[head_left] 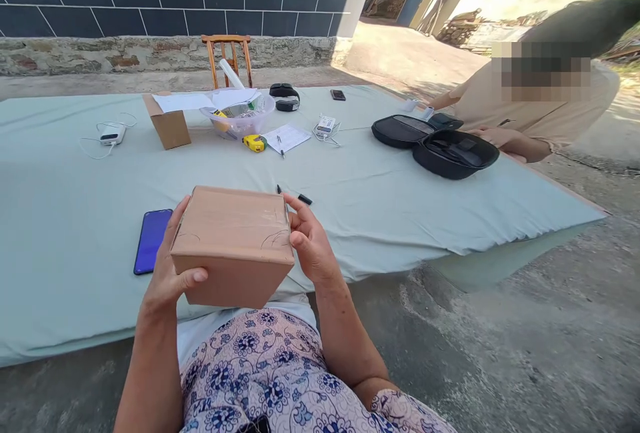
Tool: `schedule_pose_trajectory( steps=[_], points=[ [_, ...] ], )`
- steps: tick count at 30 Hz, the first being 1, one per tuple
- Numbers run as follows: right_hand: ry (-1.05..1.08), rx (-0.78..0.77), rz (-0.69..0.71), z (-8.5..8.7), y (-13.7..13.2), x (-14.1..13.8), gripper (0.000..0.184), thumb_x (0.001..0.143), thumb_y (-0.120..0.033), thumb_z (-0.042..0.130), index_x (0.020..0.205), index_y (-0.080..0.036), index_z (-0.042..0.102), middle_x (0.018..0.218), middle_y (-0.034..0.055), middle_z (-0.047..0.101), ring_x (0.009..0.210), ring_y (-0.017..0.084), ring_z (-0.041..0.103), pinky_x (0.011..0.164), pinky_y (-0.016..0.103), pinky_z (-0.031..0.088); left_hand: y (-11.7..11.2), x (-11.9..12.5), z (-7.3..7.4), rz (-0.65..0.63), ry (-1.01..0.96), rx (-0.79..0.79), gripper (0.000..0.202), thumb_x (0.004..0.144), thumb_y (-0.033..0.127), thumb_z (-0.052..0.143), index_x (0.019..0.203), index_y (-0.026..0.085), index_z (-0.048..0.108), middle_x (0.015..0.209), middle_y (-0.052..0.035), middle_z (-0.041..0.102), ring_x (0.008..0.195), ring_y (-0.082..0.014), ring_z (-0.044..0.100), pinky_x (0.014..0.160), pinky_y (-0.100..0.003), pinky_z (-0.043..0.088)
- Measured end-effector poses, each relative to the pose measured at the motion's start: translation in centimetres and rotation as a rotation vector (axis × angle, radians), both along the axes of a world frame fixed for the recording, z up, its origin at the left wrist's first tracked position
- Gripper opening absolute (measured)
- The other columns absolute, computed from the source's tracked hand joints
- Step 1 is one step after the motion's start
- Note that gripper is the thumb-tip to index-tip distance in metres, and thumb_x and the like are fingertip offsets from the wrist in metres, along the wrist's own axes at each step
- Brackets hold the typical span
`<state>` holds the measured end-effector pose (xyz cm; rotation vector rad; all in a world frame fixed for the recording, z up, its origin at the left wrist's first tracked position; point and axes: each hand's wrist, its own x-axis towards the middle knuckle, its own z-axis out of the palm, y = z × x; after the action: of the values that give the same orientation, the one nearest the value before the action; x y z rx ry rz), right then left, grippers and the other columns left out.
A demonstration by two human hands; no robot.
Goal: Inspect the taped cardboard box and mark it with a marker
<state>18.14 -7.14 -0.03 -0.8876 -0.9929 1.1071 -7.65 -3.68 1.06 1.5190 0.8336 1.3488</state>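
A brown cardboard box [230, 223] is held between my two hands at the near edge of the table, its top tilted toward me. Curved pen marks show at its two near top corners. My left hand [170, 273] wraps the left side, thumb on the front face. On the right side, my right hand [313, 239] presses with fingers near the far corner and thumb by the near one. Beyond the box lie a black marker [279, 189], partly hidden, and a black cap [305, 199]. A phone with a blue screen [153, 241] rests beside my left hand.
Farther back are a second cardboard box [173, 129], a plastic basket [240, 127], a yellow tape measure [255, 143], a paper sheet [295, 138] and white devices with cables [326, 126]. At right, a person [540, 106] sits by an opened black case [455, 154].
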Motion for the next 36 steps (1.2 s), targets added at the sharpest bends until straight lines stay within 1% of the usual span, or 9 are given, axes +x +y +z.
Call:
schedule_pose_trajectory(
  steps=[5,9,12,15,21,25,27,31,36],
  points=[
    [-0.031,0.000,-0.015,1.7,1.7,-0.5,0.083,0.067,-0.079,0.083,0.128,-0.024,0.069,0.068,-0.0057,0.053,0.058,0.013,0.046,0.056,0.028,0.039,0.0,0.8,-0.2,0.026,-0.119,-0.060,0.116,0.055,0.065,0.093,0.158,0.032,0.049,0.158,-0.0126,0.057,0.144,-0.0442,0.054,0.110,-0.050,0.055],
    [-0.037,0.011,-0.084,2.7,2.6,-1.0,0.072,0.079,-0.079,0.072,0.129,-0.027,0.069,0.074,-0.0032,0.059,0.070,0.017,0.057,0.064,0.030,0.047,-0.3,2.5,-0.6,0.108,-0.124,-0.053,0.110,0.066,0.066,0.088,0.161,0.037,0.043,0.164,-0.0098,0.051,0.146,-0.0404,0.053,0.111,-0.048,0.055],
    [-0.053,-0.011,-0.101,2.2,2.6,-0.9,0.073,0.080,-0.083,0.067,0.128,-0.029,0.069,0.084,0.0009,0.068,0.087,0.024,0.066,0.075,0.036,0.054,-0.4,3.3,-1.1,0.150,-0.061,-0.031,0.107,0.070,0.070,0.084,0.162,0.038,0.041,0.163,-0.0098,0.051,0.148,-0.0394,0.052,0.112,-0.049,0.054],
    [-0.064,0.004,-0.090,1.4,2.1,-0.4,0.076,0.079,-0.085,0.065,0.130,-0.030,0.067,0.093,0.0033,0.072,0.097,0.028,0.068,0.081,0.040,0.056,-0.4,3.3,-1.4,0.139,-0.008,0.031,0.105,0.071,0.068,0.084,0.162,0.039,0.040,0.165,-0.0088,0.050,0.149,-0.0388,0.050,0.115,-0.049,0.051],
    [-0.130,0.092,-0.075,1.0,0.9,-0.3,0.075,0.083,-0.085,0.061,0.133,-0.029,0.067,0.098,0.0049,0.072,0.099,0.028,0.068,0.087,0.042,0.056,0.1,2.8,-1.8,0.160,-0.043,0.110,0.104,0.070,0.064,0.088,0.161,0.041,0.042,0.165,-0.0080,0.049,0.150,-0.0392,0.048,0.118,-0.051,0.046],
    [-0.130,0.098,-0.068,1.1,0.9,-0.7,0.073,0.083,-0.085,0.063,0.131,-0.030,0.068,0.101,0.0049,0.073,0.098,0.026,0.067,0.086,0.040,0.057,0.2,2.5,-1.8,0.172,-0.078,0.083,0.107,0.065,0.062,0.092,0.159,0.039,0.046,0.165,-0.0082,0.049,0.152,-0.0403,0.045,0.119,-0.051,0.046],
    [-0.133,0.096,-0.077,0.9,1.0,-0.8,0.072,0.081,-0.084,0.066,0.129,-0.030,0.069,0.101,0.0044,0.071,0.094,0.025,0.066,0.084,0.039,0.058,0.1,2.6,-1.6,0.160,-0.122,0.034,0.107,0.065,0.061,0.092,0.159,0.038,0.047,0.165,-0.0085,0.050,0.151,-0.0399,0.046,0.115,-0.048,0.049],
    [-0.192,0.120,-0.095,0.2,1.2,-0.9,0.070,0.080,-0.082,0.070,0.126,-0.030,0.070,0.104,0.0038,0.067,0.078,0.018,0.060,0.074,0.035,0.056,-0.3,3.2,-1.0,0.136,-0.304,-0.076,0.099,0.069,0.058,0.091,0.157,0.035,0.051,0.154,-0.0099,0.061,0.139,-0.0366,0.060,0.105,-0.043,0.057],
    [-0.357,0.191,-0.113,-0.1,1.0,-1.1,0.062,0.085,-0.075,0.071,0.125,-0.028,0.072,0.111,0.0056,0.069,0.085,0.018,0.061,0.089,0.039,0.056,-0.2,3.5,-0.1,0.174,-0.467,-0.087,0.079,0.070,0.058,0.090,0.140,0.031,0.067,0.140,-0.0079,0.071,0.129,-0.0314,0.068,0.104,-0.039,0.058]
  ],
)
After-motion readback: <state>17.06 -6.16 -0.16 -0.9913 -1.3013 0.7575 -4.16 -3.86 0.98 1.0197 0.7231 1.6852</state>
